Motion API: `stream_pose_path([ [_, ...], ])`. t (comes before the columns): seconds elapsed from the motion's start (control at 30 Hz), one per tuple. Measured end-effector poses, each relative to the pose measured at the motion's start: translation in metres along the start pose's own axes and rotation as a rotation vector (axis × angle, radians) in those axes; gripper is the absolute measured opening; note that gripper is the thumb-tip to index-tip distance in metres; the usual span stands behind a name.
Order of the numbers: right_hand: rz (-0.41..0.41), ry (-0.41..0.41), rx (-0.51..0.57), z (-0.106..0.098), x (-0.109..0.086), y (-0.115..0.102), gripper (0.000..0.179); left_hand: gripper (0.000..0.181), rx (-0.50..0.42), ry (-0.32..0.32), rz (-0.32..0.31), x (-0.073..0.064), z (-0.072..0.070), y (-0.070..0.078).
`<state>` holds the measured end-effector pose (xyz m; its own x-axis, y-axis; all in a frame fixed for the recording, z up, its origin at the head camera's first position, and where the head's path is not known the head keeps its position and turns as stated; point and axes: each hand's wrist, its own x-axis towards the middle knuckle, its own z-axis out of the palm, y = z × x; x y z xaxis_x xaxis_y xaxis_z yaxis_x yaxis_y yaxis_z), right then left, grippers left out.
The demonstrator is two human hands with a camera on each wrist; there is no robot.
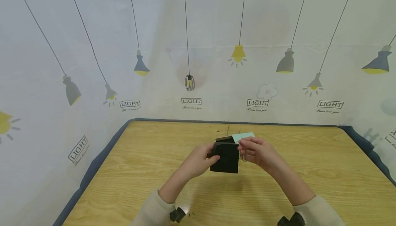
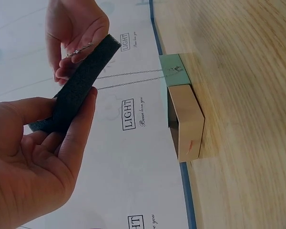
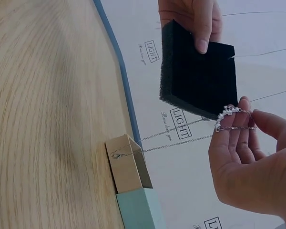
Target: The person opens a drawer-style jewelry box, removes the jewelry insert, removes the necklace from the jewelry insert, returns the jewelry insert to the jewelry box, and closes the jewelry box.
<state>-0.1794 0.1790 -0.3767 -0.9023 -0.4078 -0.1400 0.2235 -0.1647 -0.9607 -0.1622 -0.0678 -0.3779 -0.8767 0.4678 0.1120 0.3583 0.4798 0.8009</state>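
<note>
My left hand [image 1: 199, 159] grips a square black foam pad [image 1: 226, 159] by its side, thumb on the front face. The pad is tilted, with small slits at one edge in the right wrist view. Beside the pad's other side, my right hand [image 1: 260, 152] pinches a silver necklace [image 3: 227, 114] between thumb and fingers. Its leaf-like pendant lies across the fingers. Two strands of the thin chain [image 2: 128, 74] hang down from the hands, and the clasp end overlaps the box in both wrist views.
Behind the hands a small drawer-style box stands on the wooden table [image 1: 148, 171]. Its mint green sleeve [image 3: 136, 210] sits beside the pulled-out brown cardboard drawer [image 2: 193, 124]. A white curtain [image 1: 213, 23] printed with lamps surrounds the table's far and side edges.
</note>
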Motion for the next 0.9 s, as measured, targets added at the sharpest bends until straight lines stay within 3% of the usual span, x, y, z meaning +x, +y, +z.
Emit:
stream_pose_path([
  [0.4, 0.012, -0.035, 0.117, -0.004, 0.002, 0.001, 0.019, 0.026, -0.017, -0.014, 0.003, -0.001, 0.0, -0.003],
  [0.9, -0.075, -0.146, 0.269, -0.017, 0.002, -0.009, 0.031, 0.03, -0.01, -0.008, -0.046, -0.001, -0.003, -0.01],
])
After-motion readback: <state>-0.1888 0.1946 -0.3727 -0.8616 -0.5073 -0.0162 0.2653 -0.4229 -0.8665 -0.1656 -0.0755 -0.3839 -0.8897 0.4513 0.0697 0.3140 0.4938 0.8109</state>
